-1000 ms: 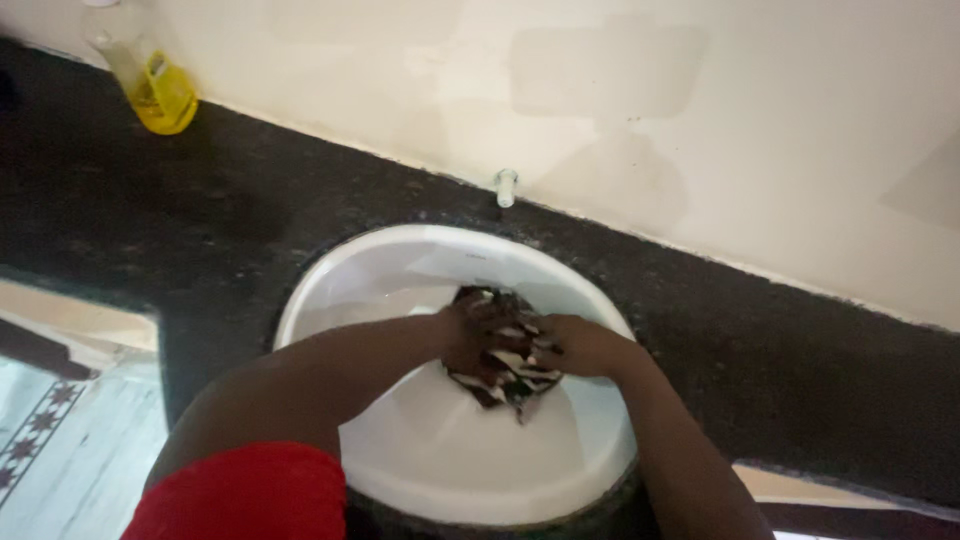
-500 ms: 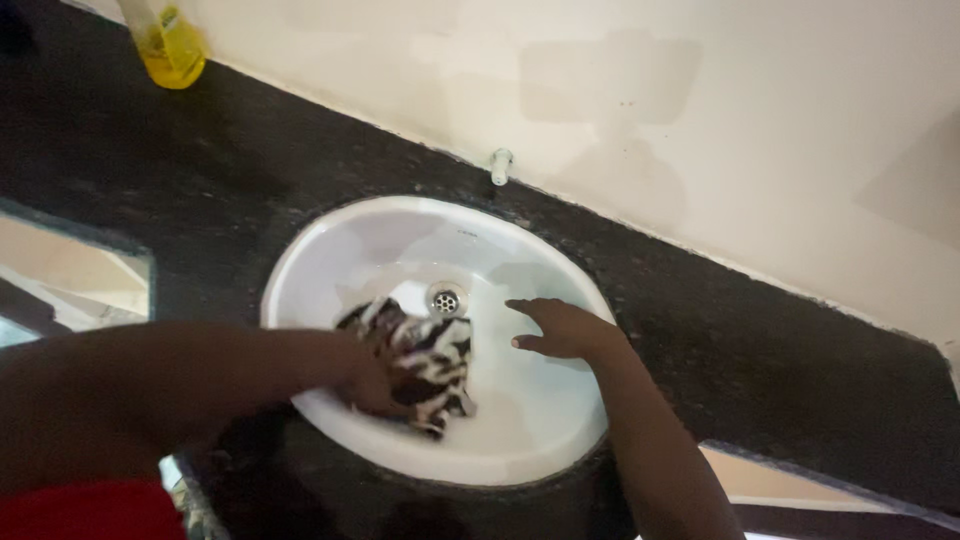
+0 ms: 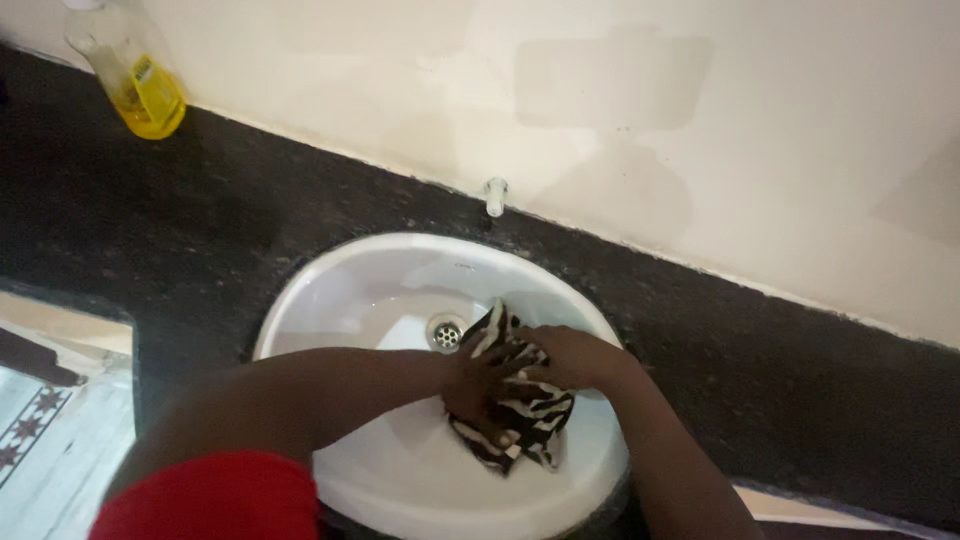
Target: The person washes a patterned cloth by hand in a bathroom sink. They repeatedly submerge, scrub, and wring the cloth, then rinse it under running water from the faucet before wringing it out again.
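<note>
A black-and-white striped cloth (image 3: 520, 415) lies bunched on the right side of a round white sink basin (image 3: 330, 290). My left hand (image 3: 478, 385) grips the cloth from the left. My right hand (image 3: 565, 358) presses on its top right part, so both hands hold it against the basin wall. The metal drain (image 3: 446, 333) shows just left of the cloth. A red sleeve (image 3: 205, 498) covers my left upper arm at the bottom left.
The basin is set in a dark speckled stone counter (image 3: 220, 200) below a cream wall. A small white tap stub (image 3: 493, 195) stands behind the basin. A clear bottle of yellow liquid (image 3: 130, 75) stands at the back left. Patterned floor tiles (image 3: 40, 440) show at lower left.
Half a second ago my left hand alone held the cloth at the basin's left, my right hand open. The cloth has since moved right past the drain and both hands are on it.
</note>
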